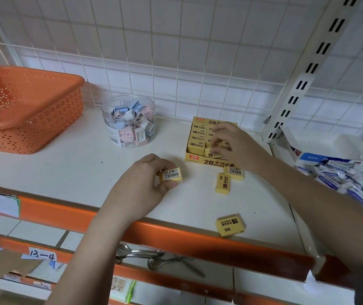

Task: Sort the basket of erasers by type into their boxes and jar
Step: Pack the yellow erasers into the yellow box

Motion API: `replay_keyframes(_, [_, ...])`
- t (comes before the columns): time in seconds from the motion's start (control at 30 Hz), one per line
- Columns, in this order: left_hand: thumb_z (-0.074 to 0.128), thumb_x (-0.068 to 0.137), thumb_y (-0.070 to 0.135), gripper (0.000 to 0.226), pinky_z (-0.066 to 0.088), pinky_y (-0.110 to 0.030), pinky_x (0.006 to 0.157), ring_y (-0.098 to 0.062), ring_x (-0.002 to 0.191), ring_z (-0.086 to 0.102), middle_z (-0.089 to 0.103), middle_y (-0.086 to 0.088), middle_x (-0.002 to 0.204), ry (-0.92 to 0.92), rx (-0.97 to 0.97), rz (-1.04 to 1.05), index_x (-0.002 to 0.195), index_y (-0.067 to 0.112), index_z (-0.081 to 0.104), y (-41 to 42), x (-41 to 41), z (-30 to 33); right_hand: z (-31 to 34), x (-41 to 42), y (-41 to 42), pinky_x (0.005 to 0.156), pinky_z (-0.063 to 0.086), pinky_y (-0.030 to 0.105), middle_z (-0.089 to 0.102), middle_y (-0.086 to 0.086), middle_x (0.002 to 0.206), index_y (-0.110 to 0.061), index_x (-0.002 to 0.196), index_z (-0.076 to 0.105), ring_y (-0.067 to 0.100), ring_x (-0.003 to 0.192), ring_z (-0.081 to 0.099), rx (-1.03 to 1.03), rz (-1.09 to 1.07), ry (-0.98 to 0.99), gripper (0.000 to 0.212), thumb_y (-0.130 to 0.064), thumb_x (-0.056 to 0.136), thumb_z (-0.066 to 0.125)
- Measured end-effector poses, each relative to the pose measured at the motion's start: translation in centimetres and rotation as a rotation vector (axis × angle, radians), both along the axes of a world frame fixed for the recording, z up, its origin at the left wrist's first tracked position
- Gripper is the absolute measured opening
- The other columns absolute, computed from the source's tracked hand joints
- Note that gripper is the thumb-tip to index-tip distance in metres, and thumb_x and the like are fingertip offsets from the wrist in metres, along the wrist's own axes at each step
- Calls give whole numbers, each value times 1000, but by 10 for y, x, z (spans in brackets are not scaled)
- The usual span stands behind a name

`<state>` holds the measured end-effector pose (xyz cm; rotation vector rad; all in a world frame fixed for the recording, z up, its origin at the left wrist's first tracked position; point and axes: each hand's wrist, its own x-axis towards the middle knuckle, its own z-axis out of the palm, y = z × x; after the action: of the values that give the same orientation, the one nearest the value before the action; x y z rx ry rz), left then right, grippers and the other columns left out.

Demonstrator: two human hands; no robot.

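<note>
Orange perforated plastic basket [28,108] sits upper left beside a clear jar of pastel erasers [129,122]; white-blue erasers [347,179] are heaped at right. Three loose yellow erasers [222,183] lie below the yellow cardboard box [200,137]. Left hand [140,183] pinches a yellow eraser [171,174] at centre; right hand [231,142] reaches into the box, fingers curled on an eraser inside.

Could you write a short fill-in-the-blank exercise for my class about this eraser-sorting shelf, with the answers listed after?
1. The left hand pinches one ____ eraser.
2. The right hand reaches into the yellow ____.
3. The pink, blue and white erasers sit in the clear ____.
4. The basket at the left is coloured ____.

Answers: yellow; box; jar; orange
</note>
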<state>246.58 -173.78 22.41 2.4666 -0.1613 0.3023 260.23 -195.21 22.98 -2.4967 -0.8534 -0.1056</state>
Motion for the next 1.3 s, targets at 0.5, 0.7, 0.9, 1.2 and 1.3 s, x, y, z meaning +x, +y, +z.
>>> replay_keyframes(0.5, [74,77,20,28,34,-5,72,-4,82,52,54,15,92,-20,-16,-14,105,24,68,1,8,-4,4,-8,3,81,52,34,54,-2,90,-11,104,72,16,82,60,-46,-132,-43,25,-21,81,73])
replay_keyframes(0.7, [73,78,16,24,40,-6,73,-1,81,55,61,11,94,-31,-90,-25,101,23,68,0,19,0,14,-24,-5,81,51,26,58,-6,90,-12,100,72,10,85,59,-18,-167,-42,19,-23,86,67])
replay_keyframes(0.9, [44,97,16,21,44,-9,61,3,63,57,63,8,73,-10,-346,-83,91,28,60,-10,40,17,39,-84,-27,72,46,9,64,-18,85,-30,101,69,-6,81,59,-76,24,296,22,-36,80,71])
replay_keyframes(1.2, [55,90,1,42,47,-14,76,-15,84,66,59,-6,108,180,-283,-303,116,35,52,-23,69,35,15,-119,-35,83,48,28,61,-20,98,-35,114,66,-2,89,55,-298,179,329,37,-47,79,68])
replay_keyframes(1.3, [65,85,5,37,50,-23,81,-31,95,63,59,-15,111,212,-286,-299,107,33,57,-31,79,38,14,-127,-38,84,47,27,57,-20,91,-31,112,66,1,88,55,-284,157,286,32,-45,82,65])
